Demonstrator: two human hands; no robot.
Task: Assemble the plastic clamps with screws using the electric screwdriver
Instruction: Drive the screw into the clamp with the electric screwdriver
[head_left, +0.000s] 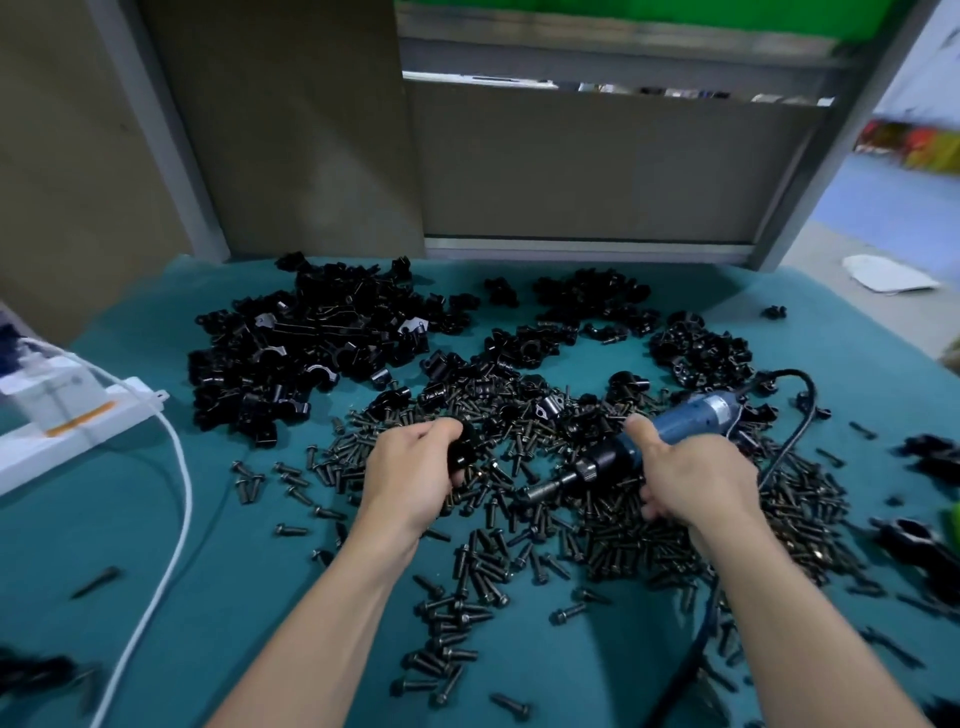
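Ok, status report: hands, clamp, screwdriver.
Left hand grips a black clamp. Right hand grips electric screwdriver, bit clear of clamp. Loose screws piled beneath both.

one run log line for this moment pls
left hand: grips black clamp | right hand: grips electric screwdriver, bit pointing left | screws: loose on green cloth

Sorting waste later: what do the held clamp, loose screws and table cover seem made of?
Clamp in the left hand: glossy black plastic, by its sheen. Screws: dark metal, probably blackened steel; dull glints. Table cover: teal fabric, matt, faintly creased.
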